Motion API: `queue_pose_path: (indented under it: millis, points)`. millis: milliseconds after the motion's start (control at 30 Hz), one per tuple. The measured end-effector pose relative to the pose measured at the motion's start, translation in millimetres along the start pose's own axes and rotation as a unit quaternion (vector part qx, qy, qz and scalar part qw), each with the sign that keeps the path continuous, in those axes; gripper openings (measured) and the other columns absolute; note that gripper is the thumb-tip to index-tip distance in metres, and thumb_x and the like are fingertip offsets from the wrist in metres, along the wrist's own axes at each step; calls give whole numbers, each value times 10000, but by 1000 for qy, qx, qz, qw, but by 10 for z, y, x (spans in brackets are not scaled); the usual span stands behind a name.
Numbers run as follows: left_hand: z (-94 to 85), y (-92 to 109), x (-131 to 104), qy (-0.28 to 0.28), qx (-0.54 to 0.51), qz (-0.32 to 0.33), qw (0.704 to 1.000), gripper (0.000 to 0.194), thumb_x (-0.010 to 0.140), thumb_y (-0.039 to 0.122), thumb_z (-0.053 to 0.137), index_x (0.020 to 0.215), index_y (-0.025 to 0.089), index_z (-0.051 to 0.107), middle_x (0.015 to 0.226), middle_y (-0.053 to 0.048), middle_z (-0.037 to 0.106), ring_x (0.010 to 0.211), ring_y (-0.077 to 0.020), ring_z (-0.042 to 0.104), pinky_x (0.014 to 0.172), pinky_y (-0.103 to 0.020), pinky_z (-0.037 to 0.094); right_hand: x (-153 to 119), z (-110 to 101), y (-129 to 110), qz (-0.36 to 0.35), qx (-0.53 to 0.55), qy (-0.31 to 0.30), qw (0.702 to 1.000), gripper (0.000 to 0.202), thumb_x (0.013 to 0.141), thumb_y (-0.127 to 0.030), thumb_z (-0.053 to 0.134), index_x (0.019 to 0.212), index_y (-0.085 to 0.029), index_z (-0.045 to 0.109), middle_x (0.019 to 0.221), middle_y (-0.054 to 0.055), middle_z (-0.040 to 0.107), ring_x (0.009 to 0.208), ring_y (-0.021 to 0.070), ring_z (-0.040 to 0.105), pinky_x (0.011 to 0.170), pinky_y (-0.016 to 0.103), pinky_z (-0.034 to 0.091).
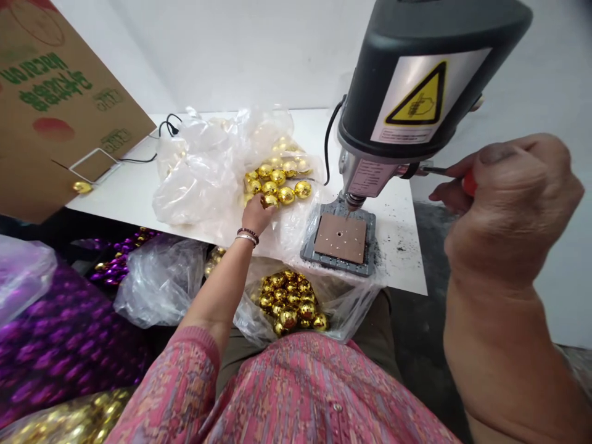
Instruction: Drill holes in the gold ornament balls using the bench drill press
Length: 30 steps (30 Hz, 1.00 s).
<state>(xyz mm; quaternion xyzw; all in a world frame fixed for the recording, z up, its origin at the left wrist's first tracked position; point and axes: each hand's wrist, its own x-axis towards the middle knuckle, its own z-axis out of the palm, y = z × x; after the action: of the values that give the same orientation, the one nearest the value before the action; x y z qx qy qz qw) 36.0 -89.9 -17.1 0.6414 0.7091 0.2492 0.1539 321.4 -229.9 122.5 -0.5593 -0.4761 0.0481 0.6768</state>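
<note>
My left hand (258,216), with bracelets at its wrist, is at the near edge of a pile of shiny gold balls (277,177). Its fingers are closed at one gold ball (271,201); the fingertips are partly hidden. My right hand (513,197) is wrapped round the red-knobbed lever (469,182) of a black bench drill press (416,37). Under the drill's tip (350,208) lies a brown square plate (341,237) with a small dark hole, on the grey metal base (311,250). Nothing sits over the hole.
Clear plastic bags (198,179) lie around the pile on the white table (134,200). An open bag of gold balls (289,302) rests at my lap. A cardboard box (55,117) stands left, purple balls (60,345) below it. Dark shavings (401,237) dot the table's right side.
</note>
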Motion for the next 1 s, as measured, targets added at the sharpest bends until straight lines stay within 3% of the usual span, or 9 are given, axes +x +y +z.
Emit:
queue_pose_path:
  millis: [200, 300, 400, 467, 533, 600, 667, 800, 1000]
  points:
    - [261, 35, -70, -56, -7, 152, 987, 551, 829, 234, 658, 1373, 196, 579, 1261, -127, 649, 1160, -266, 582, 1046, -391, 445, -33, 10, -19, -16, 13, -6, 1000, 206, 887, -245, 506, 725, -121, 482, 651, -52, 522, 522, 21, 515, 514, 203, 359]
    - [294, 106, -94, -73, -63, 153, 983, 490, 855, 214, 601, 1342, 162, 596, 1217, -141, 651, 1144, -266, 572, 1063, -431, 428, -53, 0, -3, -24, 7, -12, 1000, 218, 906, -265, 495, 744, -121, 479, 663, -48, 518, 533, 9, 499, 522, 189, 349]
    - [217, 191, -176, -81, -201, 93, 972, 555, 817, 260, 647, 1353, 154, 553, 1137, -124, 647, 1045, -234, 595, 955, -396, 493, -71, -15, 26, -27, -7, -26, 999, 246, 921, -313, 494, 768, -121, 482, 658, -45, 499, 550, 1, 461, 546, 182, 332]
    - [130, 250, -270, -104, -337, 23, 935, 607, 776, 319, 691, 1344, 195, 516, 1106, -86, 635, 946, -184, 610, 807, -315, 523, -77, -19, 40, -34, -7, -29, 999, 247, 918, -323, 499, 775, -122, 487, 663, -42, 488, 570, 5, 452, 564, 186, 334]
    - [48, 313, -376, -155, -455, -34, 876, 551, 735, 351, 720, 1237, 221, 535, 1040, -47, 633, 832, -130, 602, 668, -229, 489, -78, -18, 45, -41, 1, -28, 999, 240, 912, -324, 504, 777, -127, 482, 669, -42, 479, 588, 11, 449, 575, 187, 330]
    - [-7, 383, -479, -221, -519, -50, 824, 471, 705, 384, 748, 1098, 213, 553, 940, -17, 626, 718, -86, 565, 569, -178, 421, -78, -13, 39, -43, 8, -28, 999, 251, 910, -342, 504, 774, -133, 469, 667, -42, 473, 596, 13, 438, 580, 185, 319]
    - [-26, 464, -573, -286, -531, -37, 797, 481, 697, 445, 769, 1051, 201, 553, 856, 4, 612, 631, -62, 526, 517, -162, 371, -78, -10, 25, -41, 19, -33, 998, 266, 913, -363, 491, 769, -141, 460, 668, -42, 477, 606, 15, 437, 589, 184, 324]
    - [5, 648, -742, -338, -452, 15, 825, 588, 743, 486, 763, 1206, 197, 543, 825, 9, 615, 597, -74, 552, 506, -180, 395, -78, -15, -6, -28, 45, -50, 997, 286, 912, -397, 479, 772, -147, 466, 699, -37, 521, 653, 23, 478, 656, 201, 389]
    - [111, 870, -870, -327, -275, 82, 900, 603, 863, 414, 639, 1402, 186, 494, 1050, -50, 678, 670, -102, 599, 616, -245, 503, -70, -22, -28, -22, 55, -62, 996, 392, 895, -527, 498, 767, -159, 461, 685, -25, 516, 601, 47, 464, 629, 240, 380]
